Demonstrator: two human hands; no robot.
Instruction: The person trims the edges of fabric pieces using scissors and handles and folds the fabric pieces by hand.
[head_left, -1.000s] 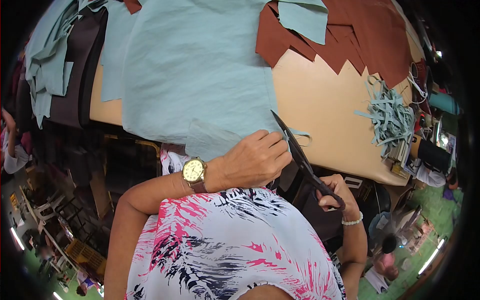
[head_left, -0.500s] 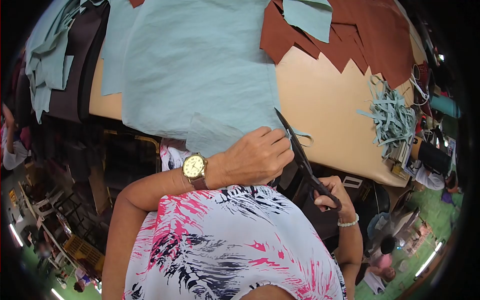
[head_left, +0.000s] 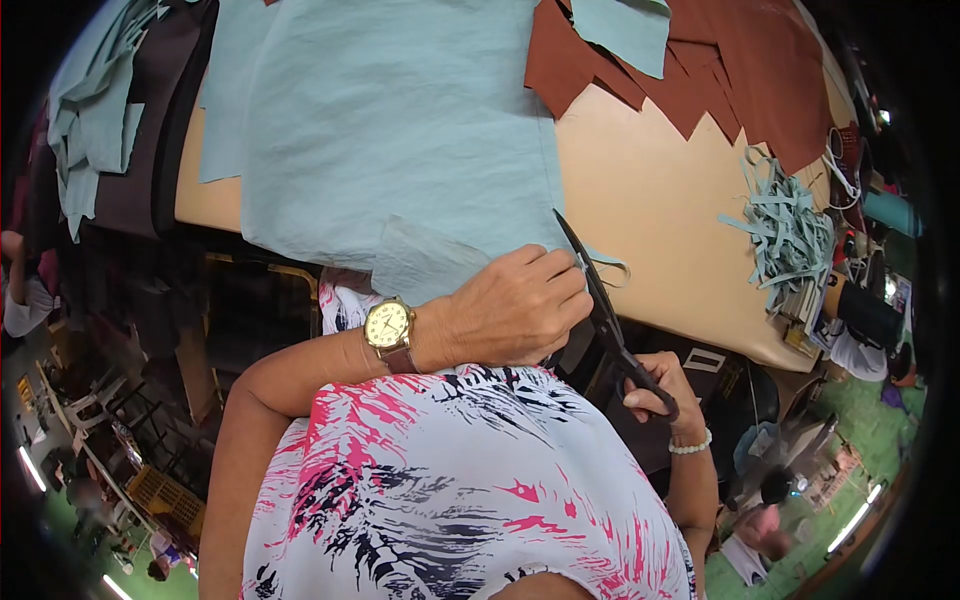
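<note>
Black scissors (head_left: pixel 610 332) fill the right hand (head_left: pixel 682 390) — yellow crate (head_left: pixel 165 494), contents unclear

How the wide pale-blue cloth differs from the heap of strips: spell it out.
The cloth is broad; the strips are narrow. The cloth lies spread out, while the strips lie heaped and tangled. The left hand holds the cloth near its edge; no hand touches the strips. Both are pale blue-green.
</note>
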